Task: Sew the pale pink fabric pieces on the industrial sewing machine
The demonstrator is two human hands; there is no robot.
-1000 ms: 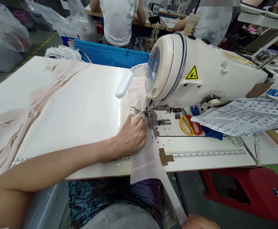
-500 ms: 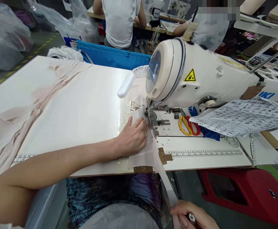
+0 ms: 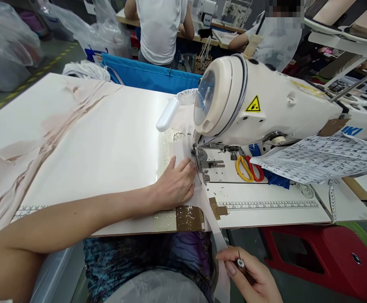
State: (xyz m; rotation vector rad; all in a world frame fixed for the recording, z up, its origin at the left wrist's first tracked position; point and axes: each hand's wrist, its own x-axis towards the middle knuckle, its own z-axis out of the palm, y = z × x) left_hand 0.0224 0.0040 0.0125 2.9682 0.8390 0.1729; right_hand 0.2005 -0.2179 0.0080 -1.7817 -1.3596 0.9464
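My left hand [image 3: 178, 183] is palm down with bent fingers close together, holding a pale pink fabric piece [image 3: 199, 195] flat beside the presser foot [image 3: 195, 152] of a white sewing machine [image 3: 265, 101]. A narrow end of the fabric hangs over the table's front edge. Down there my right hand [image 3: 249, 271] pinches that strip between thumb and forefinger. The same hand keeps a thin dark-handled tool with a metal tip [image 3: 240, 263], like an awl, tucked in its fingers. Fabric under the left fingers is hidden.
Red-and-yellow scissors [image 3: 249, 168] and printed sheets [image 3: 325, 158] lie right of the needle. More pink fabric [image 3: 54, 134] drapes over the table's left side. A blue cloth bin [image 3: 151, 71] stands behind. Below right is a red stool [image 3: 325, 252]. Two people sit beyond.
The fabric has slid forward under the presser foot, baring brown tape at the table's front edge. My right hand has moved up and slightly left with the strip. My left hand stays nearly in place.
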